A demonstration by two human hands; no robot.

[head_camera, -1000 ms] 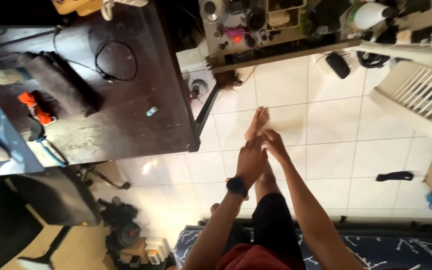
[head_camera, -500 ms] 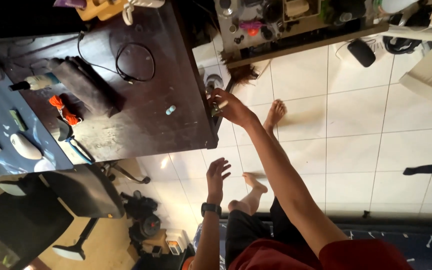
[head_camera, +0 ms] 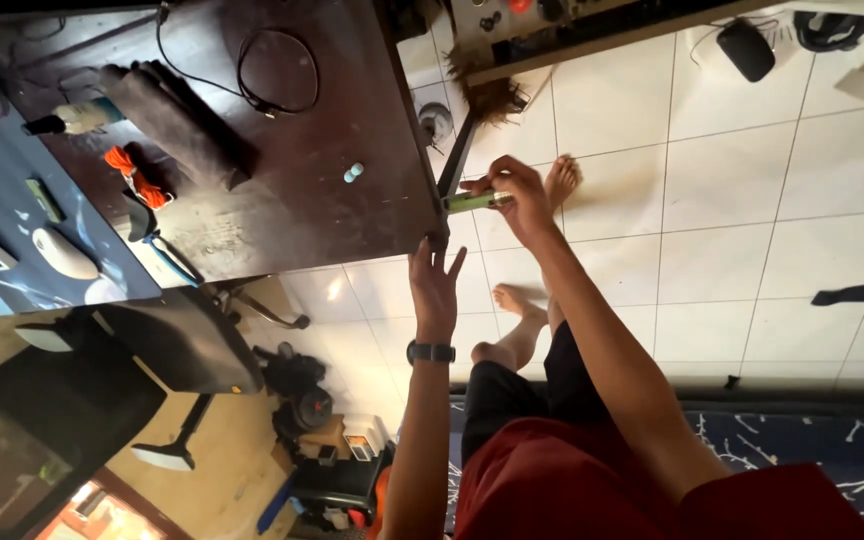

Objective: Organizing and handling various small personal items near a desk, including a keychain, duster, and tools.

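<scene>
The right hand [head_camera: 514,190] has its fingers closed around a slim green object [head_camera: 477,201], perhaps a lighter or small tool, though its exact kind is too small to tell; it is held level just off the near corner of the dark wooden table [head_camera: 332,215], beside the table's black metal leg [head_camera: 457,160]. The left hand [head_camera: 436,283] is raised with fingers spread wide and empty, its fingertips touching or almost touching the table's edge just under that same corner; a black wristwatch [head_camera: 430,352] sits on that wrist. As a judgement, the green object is already picked up and in a firm grip, while nothing shows it put to any use at the table yet. On the table lie a looped black cable [head_camera: 277,75], a dark rolled bundle [head_camera: 177,120], an orange cord [head_camera: 132,180], a small pale cap or bead [head_camera: 353,172] and, on a blue mat further off, a white computer mouse [head_camera: 64,252]. The floor is pale glossy tile [head_camera: 712,200]; the person's bare feet rest on it, one [head_camera: 560,180] just past the right hand. A black office chair [head_camera: 152,350] stands beside the table, and a dark blue patterned mat [head_camera: 812,440] lies near the person.
</scene>
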